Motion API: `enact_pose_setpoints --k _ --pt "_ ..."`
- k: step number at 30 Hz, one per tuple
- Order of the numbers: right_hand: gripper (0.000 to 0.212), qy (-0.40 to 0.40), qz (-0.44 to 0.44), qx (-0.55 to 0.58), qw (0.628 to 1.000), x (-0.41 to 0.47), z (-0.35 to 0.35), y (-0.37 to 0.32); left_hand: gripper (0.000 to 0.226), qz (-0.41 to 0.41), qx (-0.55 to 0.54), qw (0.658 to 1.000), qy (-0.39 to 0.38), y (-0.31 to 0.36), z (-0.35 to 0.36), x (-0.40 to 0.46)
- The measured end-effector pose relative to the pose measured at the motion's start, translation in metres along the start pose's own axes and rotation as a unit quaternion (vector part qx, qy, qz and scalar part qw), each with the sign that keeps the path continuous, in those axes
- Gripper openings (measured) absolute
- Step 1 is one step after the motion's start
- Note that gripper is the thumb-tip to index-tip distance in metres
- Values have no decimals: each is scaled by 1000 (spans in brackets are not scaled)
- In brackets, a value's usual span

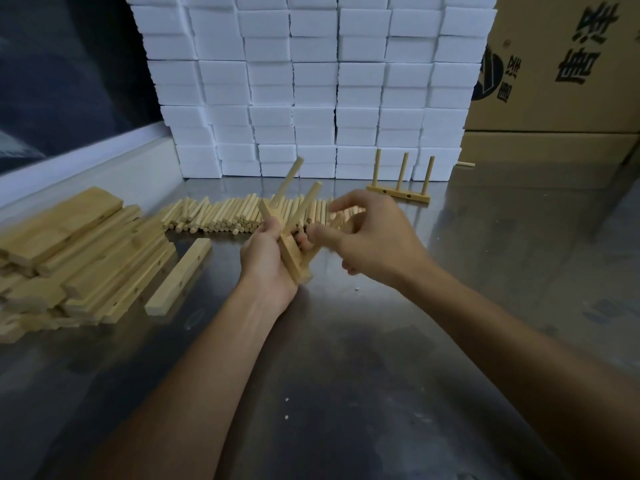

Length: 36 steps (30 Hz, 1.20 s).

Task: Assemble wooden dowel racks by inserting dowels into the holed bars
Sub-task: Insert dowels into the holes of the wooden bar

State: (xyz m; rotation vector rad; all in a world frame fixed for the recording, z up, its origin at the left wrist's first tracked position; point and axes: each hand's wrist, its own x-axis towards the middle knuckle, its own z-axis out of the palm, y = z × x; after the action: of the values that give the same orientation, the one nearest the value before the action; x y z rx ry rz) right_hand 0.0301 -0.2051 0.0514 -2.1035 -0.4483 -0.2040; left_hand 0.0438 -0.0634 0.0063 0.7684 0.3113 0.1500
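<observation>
A holed bar (289, 252) with two dowels (304, 206) standing out of it is gripped at a tilt above the steel table (346, 375) by the left hand (266, 261), whose fingers are curled round the bar, while the right hand (374, 237) is held just beside it with fingers loosely spread and, as far as the blur allows, clasping nothing. Large dark characters, not legible, are printed on the cardboard box (561, 64) at the far right. The loose dowel pile (225, 214) lies just behind the hands, the stacked bars (76, 258) at the left edge, a finished rack (398, 188) before the white foam blocks (311, 81), and bare table is left near the person.

A tilted pale wooden bar (290, 252) bears two slanting dowels (306, 206); loose dowels (221, 214) lie behind.
</observation>
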Motion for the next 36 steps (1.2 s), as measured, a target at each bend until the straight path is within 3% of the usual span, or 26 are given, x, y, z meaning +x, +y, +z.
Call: enact_pose_setpoints --k 2,5,9,14,17,21,27,36 --pt "54 -16 60 36 997 -6 2 10 43 -2 -19 1000 4 -2 2 0" --pt "35 -91 49 16 995 -17 16 20 39 -12 -52 999 0 -6 6 -3" --pt "11 -34 11 16 999 -14 28 29 16 6 -48 999 -24 -7 8 -5" --pt "12 21 61 8 998 12 2 55 28 62 52 996 -38 -9 4 1" --pt "14 78 96 -33 992 41 -29 79 20 173 240 954 40 -10 -8 9" --pt "14 144 158 -87 973 80 -60 119 15 227 319 919 48 -11 -12 14" --pt "9 140 207 -173 953 117 -66 155 15 246 361 899 28 -18 -12 17" --pt "13 137 221 -191 947 151 -62 170 15 251 380 890 31 -20 -12 16"
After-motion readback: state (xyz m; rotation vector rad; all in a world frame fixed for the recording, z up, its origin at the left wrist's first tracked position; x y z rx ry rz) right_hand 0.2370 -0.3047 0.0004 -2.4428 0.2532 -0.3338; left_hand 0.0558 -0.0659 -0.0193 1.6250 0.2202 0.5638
